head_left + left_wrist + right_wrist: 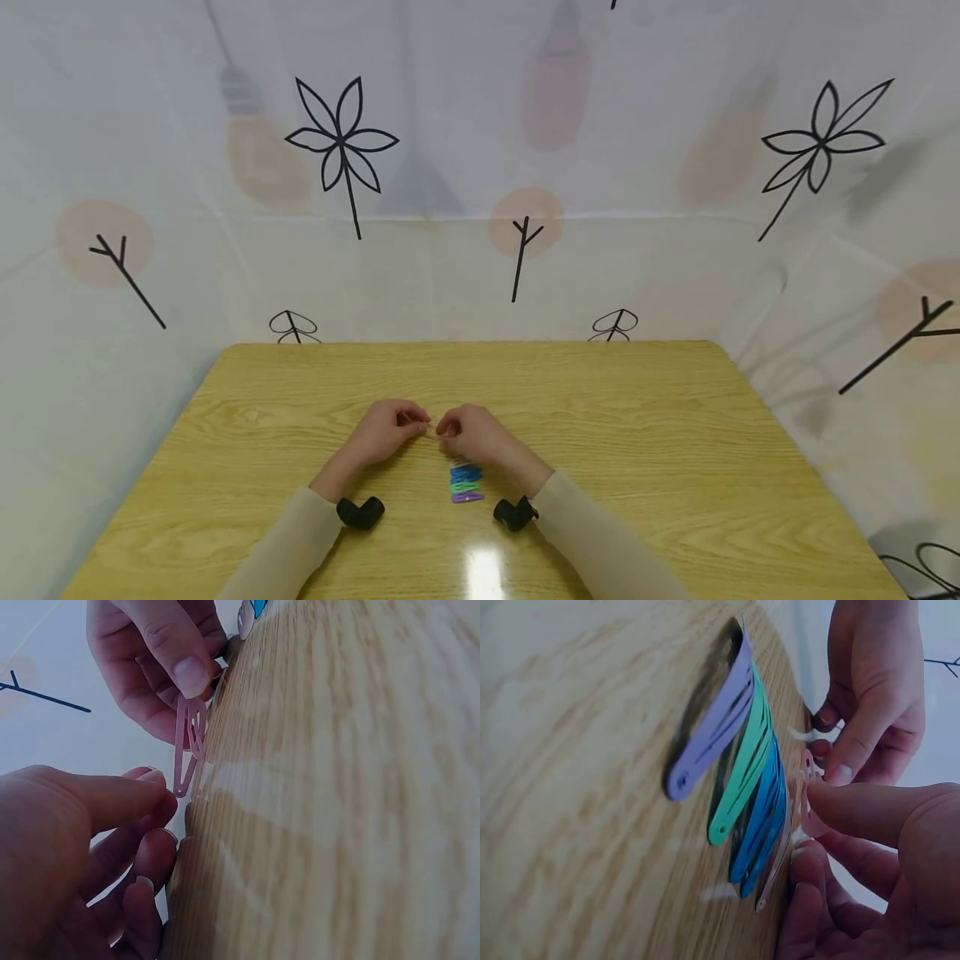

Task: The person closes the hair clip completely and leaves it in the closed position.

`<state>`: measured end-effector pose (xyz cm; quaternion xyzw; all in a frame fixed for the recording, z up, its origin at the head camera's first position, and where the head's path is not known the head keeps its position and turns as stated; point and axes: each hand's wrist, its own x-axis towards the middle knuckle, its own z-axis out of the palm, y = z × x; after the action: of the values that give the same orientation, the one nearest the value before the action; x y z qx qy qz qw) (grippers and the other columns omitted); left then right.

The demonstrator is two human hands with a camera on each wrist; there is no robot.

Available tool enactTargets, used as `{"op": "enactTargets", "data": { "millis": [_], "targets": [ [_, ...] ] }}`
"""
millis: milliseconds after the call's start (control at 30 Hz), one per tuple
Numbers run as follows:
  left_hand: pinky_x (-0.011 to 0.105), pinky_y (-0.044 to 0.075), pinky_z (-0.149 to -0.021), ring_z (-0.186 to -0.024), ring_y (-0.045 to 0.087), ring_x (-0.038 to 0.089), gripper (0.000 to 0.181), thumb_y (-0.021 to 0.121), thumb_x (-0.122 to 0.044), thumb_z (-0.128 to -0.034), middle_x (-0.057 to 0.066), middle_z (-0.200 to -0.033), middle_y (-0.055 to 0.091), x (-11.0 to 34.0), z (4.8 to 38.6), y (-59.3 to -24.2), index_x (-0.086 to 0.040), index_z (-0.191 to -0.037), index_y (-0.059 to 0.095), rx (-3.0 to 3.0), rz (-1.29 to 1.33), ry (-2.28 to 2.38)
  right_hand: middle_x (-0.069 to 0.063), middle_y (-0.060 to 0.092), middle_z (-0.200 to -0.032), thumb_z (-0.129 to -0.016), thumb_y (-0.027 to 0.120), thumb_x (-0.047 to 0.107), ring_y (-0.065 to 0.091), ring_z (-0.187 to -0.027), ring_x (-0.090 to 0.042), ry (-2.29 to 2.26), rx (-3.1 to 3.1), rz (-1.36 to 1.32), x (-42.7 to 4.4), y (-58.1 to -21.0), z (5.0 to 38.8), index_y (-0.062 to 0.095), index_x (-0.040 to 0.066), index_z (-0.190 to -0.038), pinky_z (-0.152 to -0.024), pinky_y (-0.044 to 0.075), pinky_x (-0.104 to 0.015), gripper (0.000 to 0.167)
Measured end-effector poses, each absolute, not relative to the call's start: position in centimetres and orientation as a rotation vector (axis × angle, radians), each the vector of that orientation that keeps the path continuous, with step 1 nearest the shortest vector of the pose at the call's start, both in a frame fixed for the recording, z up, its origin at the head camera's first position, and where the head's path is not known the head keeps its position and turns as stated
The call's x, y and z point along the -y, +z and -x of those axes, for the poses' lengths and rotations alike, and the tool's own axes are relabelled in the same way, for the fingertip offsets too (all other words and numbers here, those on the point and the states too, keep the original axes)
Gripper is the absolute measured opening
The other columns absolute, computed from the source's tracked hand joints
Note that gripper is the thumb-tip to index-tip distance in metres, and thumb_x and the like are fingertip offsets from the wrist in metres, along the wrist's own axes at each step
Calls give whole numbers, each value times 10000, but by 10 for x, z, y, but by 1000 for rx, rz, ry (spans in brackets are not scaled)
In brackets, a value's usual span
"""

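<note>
A pink snap hair clip is held between both hands, just above the table. My right hand pinches one end of it with thumb and fingers. At the narrow tip, the thumb and forefinger of my left hand pinch the clip. Closer to me, more snap clips lie in a slanted row: a purple clip, a green clip, two blue clips and a pale pinkish clip at the far end. The right wrist view shows the held clip partly covered by the right thumb.
The wood-grain table extends on all sides of the hands. Behind it hangs a pale cloth printed with flowers and twigs. Black wrist cameras sit on the left wrist and right wrist. Light glares off the table's near edge.
</note>
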<state>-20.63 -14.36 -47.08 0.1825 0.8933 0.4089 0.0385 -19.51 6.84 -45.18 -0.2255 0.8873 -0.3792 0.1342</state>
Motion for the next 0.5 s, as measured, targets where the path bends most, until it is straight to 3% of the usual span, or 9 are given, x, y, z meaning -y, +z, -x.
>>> {"op": "enactTargets", "data": {
  "millis": [300, 500],
  "targets": [
    [339, 480, -748, -804, 578, 134, 55, 717, -189, -938, -60, -924, 662, 145, 204, -469, -181, -984, 745, -2629, -623, 1254, 30, 589, -812, -883, 750, 120, 532, -715, -119, -1075, -2607, 663, -65, -453, 194, 712, 82, -979, -647, 460, -291, 110],
    [287, 490, -716, -784, 592, 137, 102, 733, -97, -911, -38, -884, 659, 148, 203, -465, -116, -1011, 735, -2555, -682, 1244, 29, 576, -783, -874, 758, 97, 518, -696, -113, -1045, -2637, 668, -62, -452, 192, 699, 88, -944, -640, 444, -286, 92]
  ]
}}
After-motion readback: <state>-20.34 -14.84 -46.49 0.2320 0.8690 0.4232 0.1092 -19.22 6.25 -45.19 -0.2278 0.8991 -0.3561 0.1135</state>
